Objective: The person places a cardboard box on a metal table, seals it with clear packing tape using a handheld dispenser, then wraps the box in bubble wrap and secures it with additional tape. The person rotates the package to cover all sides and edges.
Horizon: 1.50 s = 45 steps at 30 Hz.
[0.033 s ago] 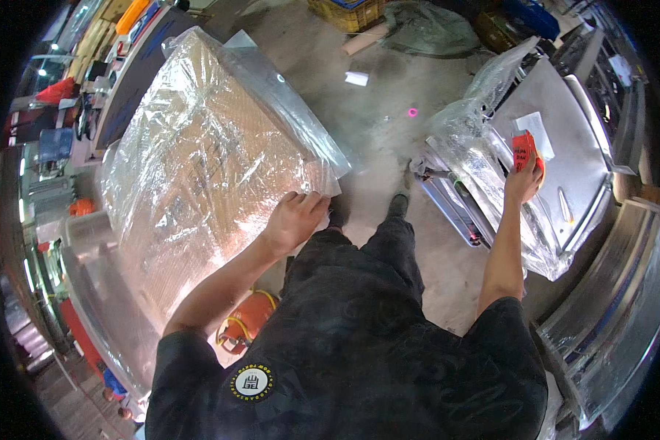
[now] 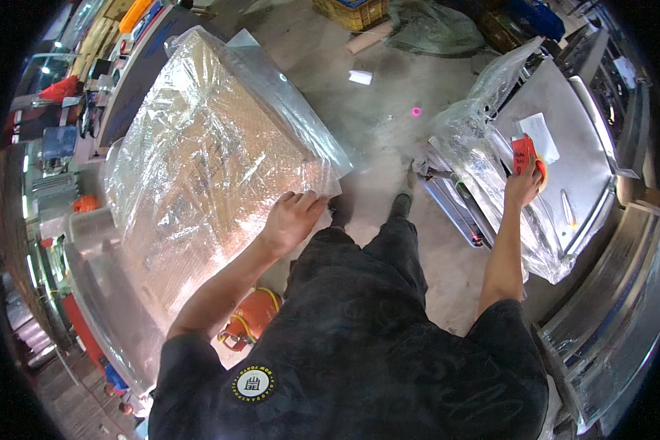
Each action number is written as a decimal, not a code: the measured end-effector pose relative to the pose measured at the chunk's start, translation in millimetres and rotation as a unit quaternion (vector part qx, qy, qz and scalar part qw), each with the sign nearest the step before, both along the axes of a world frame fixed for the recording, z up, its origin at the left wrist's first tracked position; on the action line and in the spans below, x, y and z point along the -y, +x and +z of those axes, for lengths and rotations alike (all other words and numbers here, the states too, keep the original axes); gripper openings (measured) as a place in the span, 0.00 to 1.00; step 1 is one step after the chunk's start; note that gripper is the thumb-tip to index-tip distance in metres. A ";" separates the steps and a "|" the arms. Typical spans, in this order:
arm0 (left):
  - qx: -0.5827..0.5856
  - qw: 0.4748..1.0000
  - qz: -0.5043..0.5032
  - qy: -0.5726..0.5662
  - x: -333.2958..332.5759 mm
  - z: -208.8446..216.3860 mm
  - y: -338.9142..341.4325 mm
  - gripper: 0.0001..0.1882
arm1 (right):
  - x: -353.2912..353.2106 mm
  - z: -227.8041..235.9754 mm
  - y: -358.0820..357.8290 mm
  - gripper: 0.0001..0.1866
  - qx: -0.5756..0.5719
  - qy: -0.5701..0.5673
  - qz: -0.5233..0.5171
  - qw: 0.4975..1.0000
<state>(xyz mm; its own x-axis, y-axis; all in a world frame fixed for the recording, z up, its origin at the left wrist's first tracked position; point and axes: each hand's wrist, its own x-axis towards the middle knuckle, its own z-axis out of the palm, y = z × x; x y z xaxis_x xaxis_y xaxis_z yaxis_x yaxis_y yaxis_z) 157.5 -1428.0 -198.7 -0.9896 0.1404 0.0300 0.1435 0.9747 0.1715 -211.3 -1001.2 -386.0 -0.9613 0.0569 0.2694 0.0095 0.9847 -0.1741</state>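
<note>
At the near right corner of a large brown cardboard-like panel [image 2: 213, 161] wrapped in shiny clear film, my left hand [image 2: 295, 220] has its fingers closed on the edge of the plastic film [image 2: 323, 176]. My right hand [image 2: 523, 189] is out to the right, wrapped round what looks like a roll of tape [image 2: 521, 152], with a flat red face and a yellowish rim. It is held above a grey metal sheet [image 2: 565, 165]. On that sheet lie a white paper [image 2: 540, 136] and a thin pale tool [image 2: 567, 208], perhaps a cutter.
An orange gas cylinder [image 2: 253, 315] stands close by my left side. Film-wrapped frames [image 2: 491, 172] lean beside the metal sheet, and more wrapped panels [image 2: 601, 301] lie at the lower right. A yellow crate [image 2: 350, 15] and a paper scrap [image 2: 360, 77] are on the floor ahead.
The whole view has shifted very slightly. In my right hand the tape roll is turned a little, with more of its rim showing. My left hand keeps its place at the film edge.
</note>
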 end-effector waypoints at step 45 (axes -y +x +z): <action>0.312 0.893 -0.191 -0.261 53.4 -70.5 -143.9 0.15 | 353.9 -37.1 394.8 0.42 0.284 -0.433 0.184 0.835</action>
